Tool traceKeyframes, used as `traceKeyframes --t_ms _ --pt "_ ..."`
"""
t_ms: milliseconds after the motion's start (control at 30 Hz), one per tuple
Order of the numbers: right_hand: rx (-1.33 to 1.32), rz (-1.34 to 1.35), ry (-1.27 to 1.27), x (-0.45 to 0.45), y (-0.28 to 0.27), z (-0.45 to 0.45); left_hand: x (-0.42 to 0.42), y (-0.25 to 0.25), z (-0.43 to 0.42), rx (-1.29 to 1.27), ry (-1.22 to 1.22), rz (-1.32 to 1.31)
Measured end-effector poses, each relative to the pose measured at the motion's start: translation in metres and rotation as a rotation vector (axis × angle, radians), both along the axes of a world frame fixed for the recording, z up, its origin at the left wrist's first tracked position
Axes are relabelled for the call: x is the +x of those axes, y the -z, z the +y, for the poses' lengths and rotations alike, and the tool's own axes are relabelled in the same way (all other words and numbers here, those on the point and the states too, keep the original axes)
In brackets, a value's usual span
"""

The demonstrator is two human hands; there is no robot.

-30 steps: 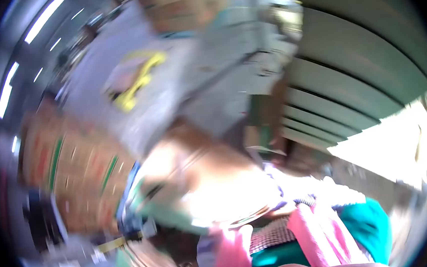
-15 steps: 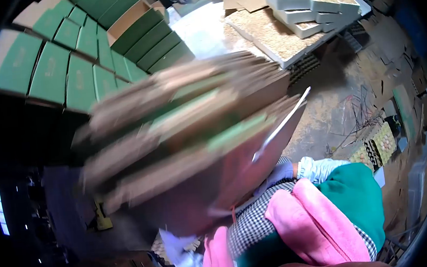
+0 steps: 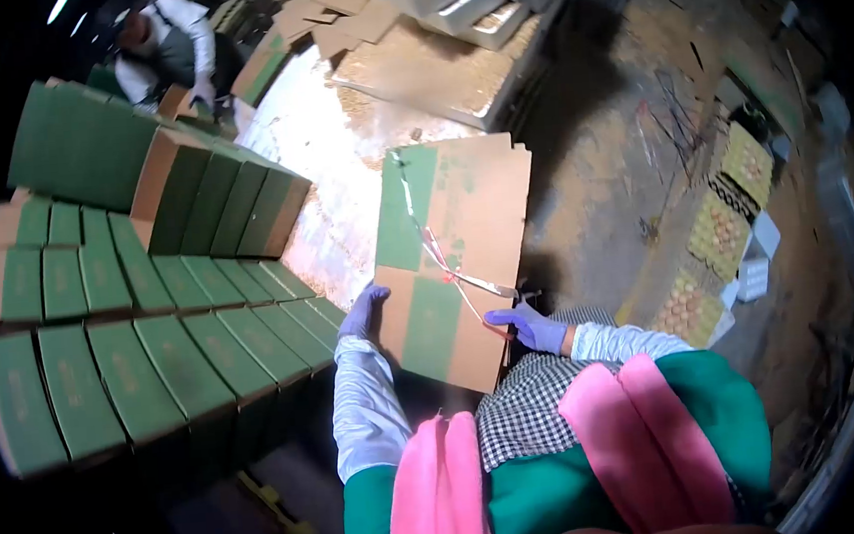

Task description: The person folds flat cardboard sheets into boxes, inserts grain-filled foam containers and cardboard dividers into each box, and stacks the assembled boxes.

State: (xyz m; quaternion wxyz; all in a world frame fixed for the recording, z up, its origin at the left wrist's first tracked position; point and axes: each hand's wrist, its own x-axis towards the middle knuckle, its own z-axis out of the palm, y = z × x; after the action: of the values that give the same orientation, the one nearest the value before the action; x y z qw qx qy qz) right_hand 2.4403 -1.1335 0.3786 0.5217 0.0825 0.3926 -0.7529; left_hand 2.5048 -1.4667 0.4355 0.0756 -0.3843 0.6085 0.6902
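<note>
A bundle of flat cardboard boxes (image 3: 477, 203), brown with green panels, is in front of my body, with a whitish strap crossing its face. My left hand (image 3: 362, 312), in a purple glove, holds the bundle's left edge with its fingers pressed against it. At the lower right edge, my right hand (image 3: 530, 327), also gloved in purple, has its fingers closed at the strap and cardboard. What lies beneath the bundle is mostly hidden.
Rows of green boxes (image 3: 159, 363) stand at the left, with taller ones behind. Beyond them is a person (image 3: 174, 51) with a hand on a box. White trays of grainy material (image 3: 431, 61) stand ahead. Egg trays (image 3: 720, 234) lie on the floor at the right.
The cardboard bundle, blurred and sideways half a second ago, now shows its broad face between my hands. The view has swung, bringing the green boxes and the other person into fuller sight.
</note>
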Motion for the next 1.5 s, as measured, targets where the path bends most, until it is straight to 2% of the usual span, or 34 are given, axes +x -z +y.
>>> traceKeyframes --t_ms 33,100,133,167,200,233,267,300,367,400,433,467,533,567,633,667,700,733,767,800,833,900,933,967,1000,1100,1167,1200,1233,1267,1300,1333,1400,1500 --pt "0.066 -0.019 -0.103 -0.005 0.0 -0.007 -0.015 -0.015 0.005 0.082 -0.161 -0.08" --pt "0.039 -0.037 0.059 -0.006 -0.008 -0.042 -0.04 0.069 -0.093 0.055 0.018 -0.028" --pt "0.059 -0.02 0.052 -0.014 -0.003 -0.063 -0.065 0.054 -0.106 -0.012 -0.016 -0.017" --pt "0.078 -0.015 0.05 -0.018 0.005 -0.083 -0.094 0.022 -0.108 -0.193 0.067 -0.063" --pt "0.081 0.014 0.042 -0.028 -0.011 -0.101 -0.123 -0.013 -0.108 -0.376 0.143 -0.12" --pt "0.086 0.044 0.03 -0.037 -0.029 -0.119 -0.152 -0.035 -0.11 -0.668 0.334 -0.204" --pt "0.145 0.062 0.02 -0.033 -0.03 -0.146 -0.167 -0.003 -0.146 -0.874 0.428 -0.001" --pt "0.199 0.083 0.002 -0.03 -0.03 -0.167 -0.168 0.004 -0.128 -0.941 0.488 0.052" --pt "0.037 0.153 0.145 -0.01 -0.014 -0.197 -0.168 0.016 -0.091 -1.086 0.597 0.162" --pt "0.039 0.256 0.221 -0.008 -0.003 -0.194 -0.155 0.028 -0.07 -1.338 0.682 0.008" --pt "0.086 0.195 0.131 -0.004 0.015 -0.193 -0.147 0.035 -0.057 -1.59 0.751 -0.148" --pt "0.13 0.135 0.039 0.0 0.033 -0.192 -0.141 0.035 -0.051 -1.548 0.7 -0.053" --pt "-0.048 0.089 -0.074 -0.007 0.04 -0.131 -0.14 0.03 -0.038 -1.506 0.642 0.052" --pt "-0.227 0.11 -0.157 -0.013 0.055 -0.097 -0.14 0.029 -0.036 -1.506 0.629 0.077" --pt "-0.367 0.097 -0.174 -0.016 0.105 -0.034 -0.141 0.027 -0.041 -1.518 0.649 0.171" --pt "-0.285 0.033 -0.191 -0.024 0.119 0.01 -0.145 0.014 -0.029 -1.511 0.688 0.218" --pt "-0.22 -0.108 -0.197 -0.017 0.174 0.044 -0.155 -0.001 -0.017 -1.558 0.812 0.281" --pt "0.053 0.048 -0.241 -0.022 0.185 0.09 -0.167 -0.012 0.001 -1.51 0.885 0.274" --pt "0.086 -0.039 -0.338 -0.011 0.261 0.126 -0.174 -0.013 0.015 -1.46 0.956 0.264" --pt "0.604 0.555 -0.838 -0.031 0.255 0.153 -0.178 -0.004 0.021 -1.409 0.951 0.286" --pt "0.8 0.438 -0.777 -0.025 0.272 0.181 -0.183 -0.001 0.036 -1.482 0.937 0.34" --pt "1.317 0.217 -0.872 -0.046 0.28 0.2 -0.184 0.006 0.038 -1.449 0.877 0.335" --pt "1.453 0.271 -0.642 -0.052 0.292 0.205 -0.184 0.013 0.034 -1.45 0.861 0.402" --pt "1.573 0.316 -0.41 -0.05 0.301 0.209 -0.182 0.017 0.03 -1.44 0.835 0.355" --pt "1.501 0.355 -0.333 -0.052 0.319 0.215 -0.182 0.02 0.03 -1.408 0.812 0.354" --pt "1.324 0.234 -0.257 -0.066 0.316 0.192 -0.181 0.021 0.033 -1.364 0.789 0.329" --pt "1.166 0.233 0.026 -0.04 0.337 0.159 -0.18 0.022 0.031 -1.34 0.784 0.325" --pt "1.118 0.277 -0.017 -0.021 0.357 0.145 -0.18 0.023 0.03 -1.376 0.791 0.316" --pt "1.01 0.329 0.048 0.003 0.377 0.13 -0.18 0.025 0.032 -1.351 0.764 0.329" --pt "0.9 0.185 0.032 0.005 0.364 0.117 -0.18 0.025 0.034 -1.346 0.763 0.334" --pt "0.912 0.477 -0.088 0.017 0.358 0.107 -0.181 0.025 0.035 -1.341 0.762 0.34" --pt "0.882 0.436 -0.104 0.022 0.358 0.097 -0.181 0.025 0.036 -1.335 0.756 0.326" --pt "0.822 -0.08 -0.088 0.024 0.355 0.086 -0.181 0.027 0.033 -1.314 0.741 0.332" --pt "1.053 0.064 -0.028 0.024 0.388 0.078 -0.181 0.027 0.027 -1.427 0.816 0.33"
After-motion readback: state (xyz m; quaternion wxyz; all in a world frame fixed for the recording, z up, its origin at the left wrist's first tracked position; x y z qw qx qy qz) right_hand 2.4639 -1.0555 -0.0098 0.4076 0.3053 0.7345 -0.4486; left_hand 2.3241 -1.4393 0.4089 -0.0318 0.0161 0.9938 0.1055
